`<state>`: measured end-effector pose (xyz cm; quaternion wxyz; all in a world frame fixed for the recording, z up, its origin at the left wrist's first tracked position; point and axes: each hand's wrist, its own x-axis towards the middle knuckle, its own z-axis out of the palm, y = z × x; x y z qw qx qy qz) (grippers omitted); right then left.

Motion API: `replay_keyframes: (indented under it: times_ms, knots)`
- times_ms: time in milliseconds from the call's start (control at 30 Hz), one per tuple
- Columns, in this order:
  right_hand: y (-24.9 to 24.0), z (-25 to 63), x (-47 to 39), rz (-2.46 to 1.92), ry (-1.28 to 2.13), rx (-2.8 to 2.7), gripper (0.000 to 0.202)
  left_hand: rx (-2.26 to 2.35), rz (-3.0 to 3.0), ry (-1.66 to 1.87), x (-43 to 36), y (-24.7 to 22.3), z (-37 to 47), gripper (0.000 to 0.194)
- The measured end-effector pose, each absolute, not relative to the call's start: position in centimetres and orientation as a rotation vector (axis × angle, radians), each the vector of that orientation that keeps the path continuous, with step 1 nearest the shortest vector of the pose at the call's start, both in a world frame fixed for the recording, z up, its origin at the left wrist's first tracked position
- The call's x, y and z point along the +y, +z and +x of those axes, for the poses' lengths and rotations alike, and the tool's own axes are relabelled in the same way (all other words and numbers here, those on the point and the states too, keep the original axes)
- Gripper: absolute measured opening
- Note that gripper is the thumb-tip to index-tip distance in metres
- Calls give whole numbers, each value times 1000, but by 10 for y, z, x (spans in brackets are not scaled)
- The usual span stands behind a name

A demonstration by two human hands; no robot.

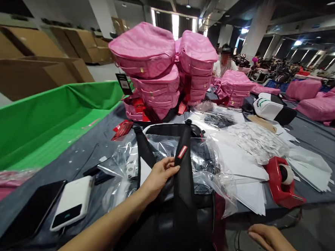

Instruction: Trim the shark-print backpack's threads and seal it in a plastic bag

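Grey cloth covers the tabletop [81, 155] in a large workroom, with pink bags [142, 47] stacked at the back; nearest the person lies a black bag [168, 231], straps up, its lower end seeming to reach past the near edge. Left hand [160, 175] pinches one strap [185, 185] between thumb and fingers; right hand [266, 237] sits apart at the lower right, fingers bent, and I cannot tell whether it holds anything. Clear plastic [227, 197] lies across the bag and runs under the straps; a hard pull could snag or tear it, or drag the nearby papers [251, 200] along; with the bag's weight perhaps beyond the edge, a loose pinch might let it slide down; a careless sweep of the right hand could knock the tape dispenser [275, 172], which stands close to that edge; pushing the bag forward could upset the stack.
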<state>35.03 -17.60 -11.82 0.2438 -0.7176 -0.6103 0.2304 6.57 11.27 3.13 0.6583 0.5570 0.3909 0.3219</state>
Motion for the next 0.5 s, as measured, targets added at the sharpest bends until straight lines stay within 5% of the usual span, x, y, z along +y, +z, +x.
replay_keyframes:
  times_ms: [133, 300, 400, 500]
  knots:
    - [-33, 328, -148, -1679, 200, -1573, 27, 859, 1548, 836, 110, 41, 54, 59]
    - [-15, 292, -59, -1559, -184, -1766, 72, 948, 2203, 1050, 112, 49, 16, 41]
    - [-19, 281, -4, -1615, -228, -1828, 22, 1036, 2503, 1112, 109, 44, -10, 40]
    - [11, 307, 28, -1759, -199, -1734, 14, 1086, 2699, 1039, 89, 34, -26, 39]
